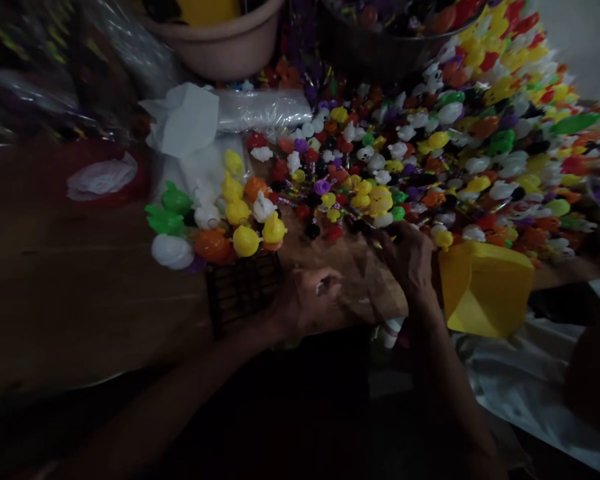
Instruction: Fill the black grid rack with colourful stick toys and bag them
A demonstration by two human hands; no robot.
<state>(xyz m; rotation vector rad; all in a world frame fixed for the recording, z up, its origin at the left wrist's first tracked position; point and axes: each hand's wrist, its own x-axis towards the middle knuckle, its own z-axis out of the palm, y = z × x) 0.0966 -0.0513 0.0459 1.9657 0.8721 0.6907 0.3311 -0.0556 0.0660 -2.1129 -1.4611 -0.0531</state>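
My left hand point(310, 297) is closed above the table's front edge, fingers curled, with a small white spot showing at the fingertips that is too dim to name. Over at the near edge of the pile of small plastic figures point(380, 200), my right hand point(407, 257) reaches in with its fingers drawn together. A thin, shiny piece shows by those fingertips, but its kind is unclear. Left of my hands stands a group of yellow, green, orange and white plastic figures point(237, 212). Beneath them lies a black grid tray point(243, 287).
A yellow box-like container point(485, 287) stands right of my right hand. Clear plastic bags point(265, 110) lie behind the figure group. A red dish point(105, 177) holds white paper at left. A pink basin point(225, 43) and a dark basin point(380, 50) stand at the back.
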